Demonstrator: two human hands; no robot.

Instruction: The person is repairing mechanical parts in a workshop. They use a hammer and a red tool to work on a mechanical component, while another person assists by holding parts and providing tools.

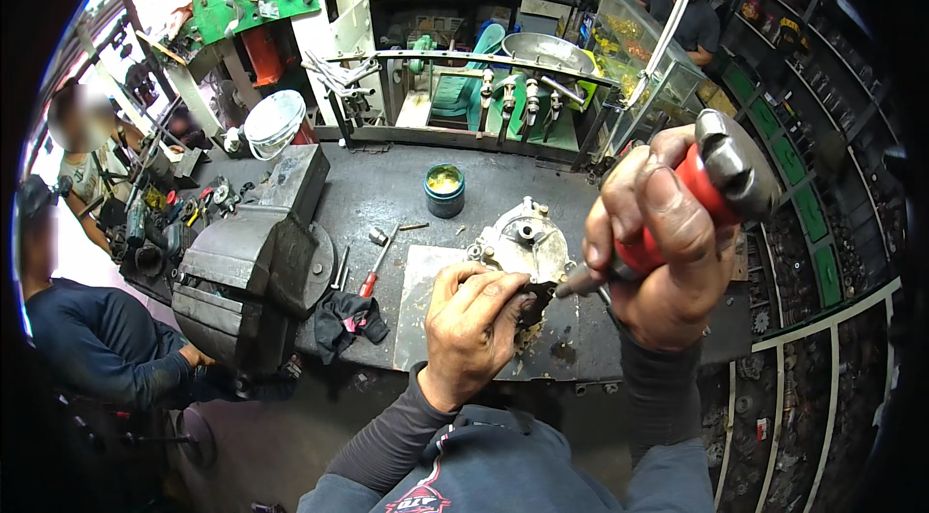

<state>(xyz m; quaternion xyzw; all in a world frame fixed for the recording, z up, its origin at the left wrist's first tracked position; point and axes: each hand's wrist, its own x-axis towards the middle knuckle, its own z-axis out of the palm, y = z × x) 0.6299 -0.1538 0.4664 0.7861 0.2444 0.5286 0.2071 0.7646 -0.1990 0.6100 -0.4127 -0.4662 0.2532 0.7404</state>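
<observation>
Raised close to the camera, my right hand (668, 232) is wrapped round a red hand tool (692, 189) with a thick grey metal end. A narrow dark tip (578, 285) of this tool points left, toward my other hand; its exact kind I cannot tell. My left hand (474, 319) is closed, thumb and fingers pinched together at the near edge of a pale round metal housing (523, 240). Whatever the pinch holds is hidden or too dark to name. The housing lies on a worn light board (416, 315) on the workbench (368, 189).
A large bench vise (232, 271) stands left, beside a black cloth (350, 322) and a red-handled screwdriver (373, 276). An open tub of yellowish grease (444, 186) sits behind the housing. Air tools (508, 102) hang on a rear rack. People are at left and far right.
</observation>
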